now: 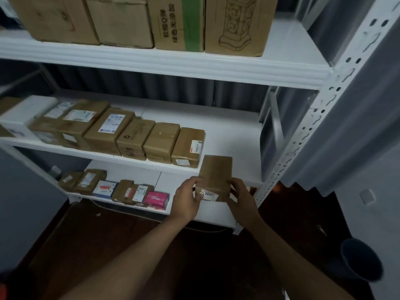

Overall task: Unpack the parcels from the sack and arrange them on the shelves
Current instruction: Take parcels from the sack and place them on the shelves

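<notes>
A small brown cardboard parcel with a white label on its near face is held in front of the middle shelf, just right of a row of several brown parcels. My left hand grips its left side. My right hand grips its right side. The parcel's far end lies over the shelf's front edge. The sack is out of view.
Large cartons stand on the top shelf. The bottom shelf holds several small parcels and a pink packet. The white perforated upright stands at the right. A dark bucket sits on the dark floor at lower right.
</notes>
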